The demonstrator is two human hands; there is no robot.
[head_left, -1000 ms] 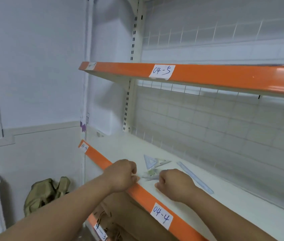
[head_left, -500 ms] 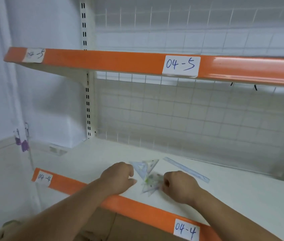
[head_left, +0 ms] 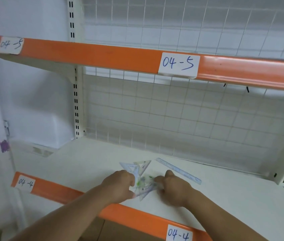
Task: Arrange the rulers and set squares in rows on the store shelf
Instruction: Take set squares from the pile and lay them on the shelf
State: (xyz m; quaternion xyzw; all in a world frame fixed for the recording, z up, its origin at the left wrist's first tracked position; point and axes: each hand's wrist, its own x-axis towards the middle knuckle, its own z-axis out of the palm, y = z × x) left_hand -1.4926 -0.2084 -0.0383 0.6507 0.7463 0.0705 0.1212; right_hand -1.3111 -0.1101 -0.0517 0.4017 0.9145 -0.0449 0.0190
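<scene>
- Left hand (head_left: 118,186): curled fingers pinch the left edge of the set squares (head_left: 144,184) piled on the shelf (head_left: 85,164).
- Right hand (head_left: 174,189): curled fingers grip the pile's right edge.
- Ruler (head_left: 178,170) lies just behind.

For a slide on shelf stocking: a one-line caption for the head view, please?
On shelf 04-4, the left hand and right hand grip overlapping clear set squares, a ruler lying just behind.

The shelf board (head_left: 85,162) is cream-white; front strips (head_left: 94,56) are orange, with white labels (head_left: 178,66) handwritten in blue. The back panel (head_left: 172,115) is a white square grid. The set squares (head_left: 137,168) are clear, one flecked green; the ruler (head_left: 177,170), pale blue.
</scene>
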